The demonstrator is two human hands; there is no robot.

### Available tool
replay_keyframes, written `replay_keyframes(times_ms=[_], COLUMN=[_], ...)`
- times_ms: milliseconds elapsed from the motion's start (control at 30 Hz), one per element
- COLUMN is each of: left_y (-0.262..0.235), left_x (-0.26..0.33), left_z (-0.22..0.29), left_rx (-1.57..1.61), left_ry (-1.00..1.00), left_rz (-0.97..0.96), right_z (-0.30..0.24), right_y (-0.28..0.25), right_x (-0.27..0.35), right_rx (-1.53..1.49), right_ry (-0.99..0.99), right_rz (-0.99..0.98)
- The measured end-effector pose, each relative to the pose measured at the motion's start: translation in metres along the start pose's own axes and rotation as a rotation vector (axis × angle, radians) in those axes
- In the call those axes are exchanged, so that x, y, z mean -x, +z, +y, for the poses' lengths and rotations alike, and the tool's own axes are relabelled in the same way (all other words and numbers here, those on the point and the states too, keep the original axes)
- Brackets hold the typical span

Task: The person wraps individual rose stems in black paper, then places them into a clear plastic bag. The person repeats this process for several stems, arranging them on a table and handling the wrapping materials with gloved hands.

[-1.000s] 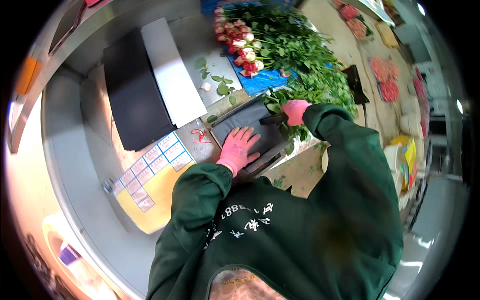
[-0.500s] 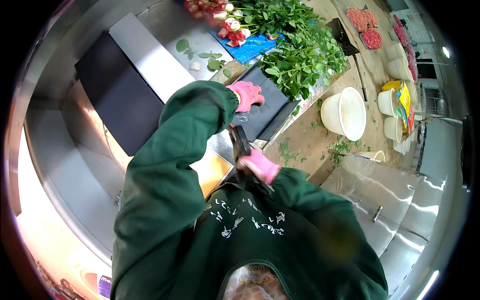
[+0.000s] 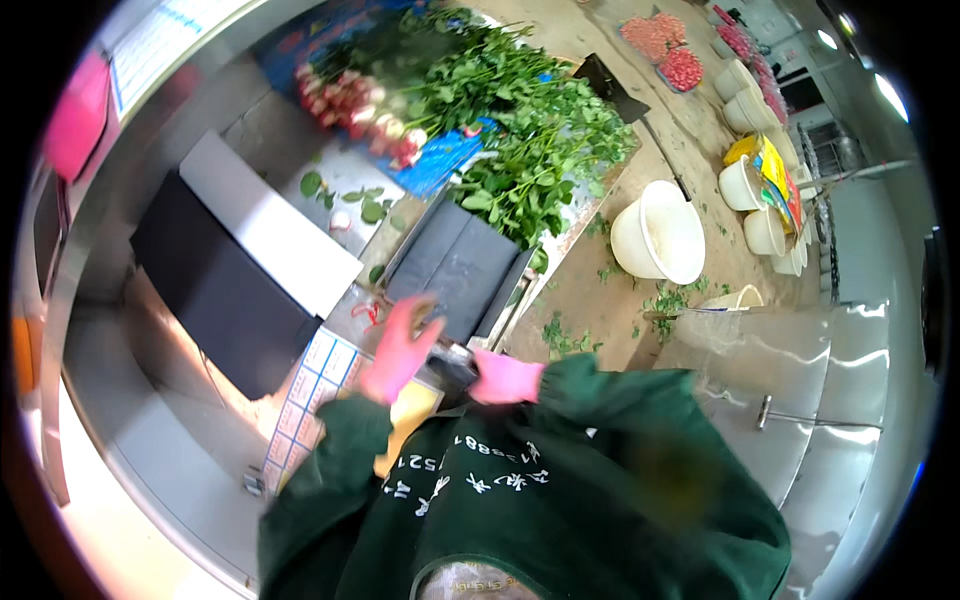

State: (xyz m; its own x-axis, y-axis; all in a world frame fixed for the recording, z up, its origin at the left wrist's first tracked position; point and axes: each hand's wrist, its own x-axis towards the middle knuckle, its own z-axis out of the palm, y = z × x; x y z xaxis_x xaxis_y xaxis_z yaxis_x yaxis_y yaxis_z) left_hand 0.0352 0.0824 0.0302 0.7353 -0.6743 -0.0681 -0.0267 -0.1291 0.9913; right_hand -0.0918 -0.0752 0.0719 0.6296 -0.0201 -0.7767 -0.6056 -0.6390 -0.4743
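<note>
Both my hands wear pink gloves and come out of dark green sleeves. My left hand (image 3: 400,347) is blurred, with its fingers spread, holding nothing, just over the near edge of a dark grey tray (image 3: 465,262). Close to my chest, my right hand (image 3: 505,378) is closed on a short dark tool (image 3: 452,368) that points left toward the left hand. Behind the tray lies a big heap of leafy green rose stems (image 3: 530,150), their pink and red flower heads (image 3: 360,108) turned to the left on a blue sheet (image 3: 445,160).
A black and white box (image 3: 240,262) stands left of the tray, and a gridded paper chart (image 3: 312,385) lies below it. A large white basin (image 3: 660,235), several smaller bowls (image 3: 745,182) and a yellow bag (image 3: 772,165) sit on the leaf-strewn floor at right. A steel counter (image 3: 800,390) is at lower right.
My view has swung back toward the bench. My left hand pulled back from the far part of the tray to its near edge, and the right hand stays near my chest with the dark tool.
</note>
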Motion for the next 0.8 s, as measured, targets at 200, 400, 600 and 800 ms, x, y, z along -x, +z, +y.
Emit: replay_keyframes(times_ms=[200, 400, 600, 800], left_y=[0.051, 0.073, 0.098, 0.227], left_x=[-0.005, -0.044, -0.064, -0.173], left_z=[0.006, 0.149, 0.177, 0.125], left_rx=[0.846, 0.374, 0.062, 0.332], left_ry=[-0.592, -0.343, -0.207, -0.555], left_rz=[0.501, 0.580, 0.930, 0.968], right_z=[0.136, 0.235, 0.234, 0.276], right_y=[-0.137, -0.218, -0.292, -0.556], right_x=[0.035, -0.147, -0.209, -0.180], right_rx=[0.076, 0.607, 0.745, 1.126], right_ry=[0.330, -0.683, -0.483, -0.636], right_rz=[-0.044, -0.186, -0.376, -0.872])
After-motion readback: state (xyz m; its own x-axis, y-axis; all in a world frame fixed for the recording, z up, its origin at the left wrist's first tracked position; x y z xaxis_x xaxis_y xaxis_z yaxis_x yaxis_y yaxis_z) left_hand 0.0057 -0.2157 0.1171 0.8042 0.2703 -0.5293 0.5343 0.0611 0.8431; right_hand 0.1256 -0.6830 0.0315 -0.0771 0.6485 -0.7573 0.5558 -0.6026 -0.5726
